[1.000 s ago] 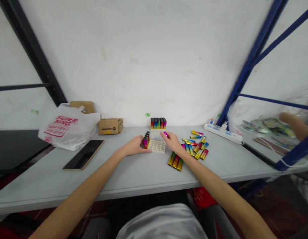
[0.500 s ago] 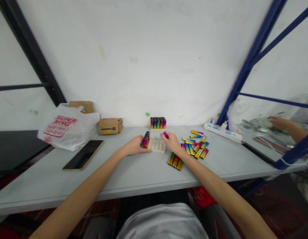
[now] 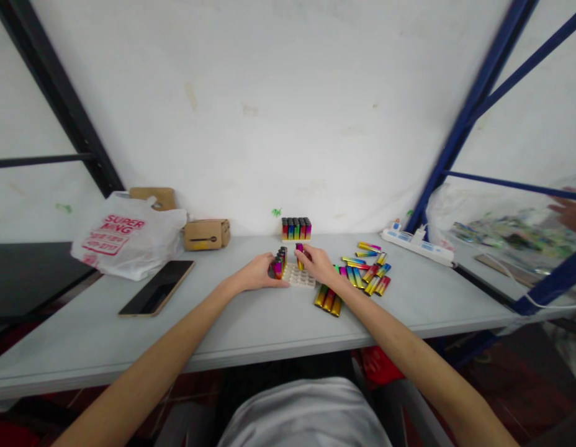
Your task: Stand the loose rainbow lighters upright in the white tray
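A small cream tray with a grid of slots (image 3: 303, 277) lies mid-table. A row of rainbow-coloured lighters (image 3: 279, 262) stands along its left side. My left hand (image 3: 256, 274) curls against the tray's left edge, beside that row. My right hand (image 3: 319, 264) pinches one lighter (image 3: 299, 254) upright over the tray's far part. Several loose lighters (image 3: 365, 270) lie scattered to the right of my right hand, with three more (image 3: 328, 300) lying side by side near my wrist.
A filled lighter tray (image 3: 296, 228) stands by the wall. To the left are a cardboard box (image 3: 207, 234), a white plastic bag (image 3: 126, 236) and a phone (image 3: 156, 287). A power strip (image 3: 417, 246) lies at right; another person's hand (image 3: 569, 213) shows beyond the blue frame.
My right hand has swung the lighter from pointing sideways at the tray's right to standing upright over the tray. The left hand stays put. The other person's hand moved further right.
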Motion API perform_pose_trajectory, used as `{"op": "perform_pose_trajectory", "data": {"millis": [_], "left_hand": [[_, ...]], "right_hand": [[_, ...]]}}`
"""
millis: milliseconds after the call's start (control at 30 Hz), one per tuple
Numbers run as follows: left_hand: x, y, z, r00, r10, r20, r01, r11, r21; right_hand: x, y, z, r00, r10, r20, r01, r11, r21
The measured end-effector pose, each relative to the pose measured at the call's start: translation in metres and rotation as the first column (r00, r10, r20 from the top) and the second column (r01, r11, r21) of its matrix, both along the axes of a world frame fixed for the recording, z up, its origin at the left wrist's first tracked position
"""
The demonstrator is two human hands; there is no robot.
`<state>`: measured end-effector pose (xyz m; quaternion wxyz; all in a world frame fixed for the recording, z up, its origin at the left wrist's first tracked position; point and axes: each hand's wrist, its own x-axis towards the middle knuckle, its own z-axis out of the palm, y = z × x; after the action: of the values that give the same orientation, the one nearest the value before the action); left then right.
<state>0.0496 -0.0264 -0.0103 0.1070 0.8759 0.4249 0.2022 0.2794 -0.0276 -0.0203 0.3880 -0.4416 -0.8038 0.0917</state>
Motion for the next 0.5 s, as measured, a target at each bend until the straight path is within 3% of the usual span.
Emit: {"op": "perform_pose_trajectory", "data": {"millis": [233,433,500], "left_hand": [[0.001,-0.002,0.0,1.0,-0.004,0.009,0.004,1.0,-0.004],[0.001,-0.002,0.001,1.0,0.008,0.001,-0.008,1.0,0.006],[0.001,-0.002,0.001,1.0,0.005,0.006,-0.005,1.0,0.011]], "right_hand": [[-0.001,0.002,-0.002,0.999,0.019,0.028,-0.018,0.998,-0.056],[-0.004,0.011,-0.01,0.987,0.032,0.158,-0.047,0.995,0.093],[-0.007,0.013,-0.01,0.978,0.041,0.204,-0.055,0.997,0.063]]}}
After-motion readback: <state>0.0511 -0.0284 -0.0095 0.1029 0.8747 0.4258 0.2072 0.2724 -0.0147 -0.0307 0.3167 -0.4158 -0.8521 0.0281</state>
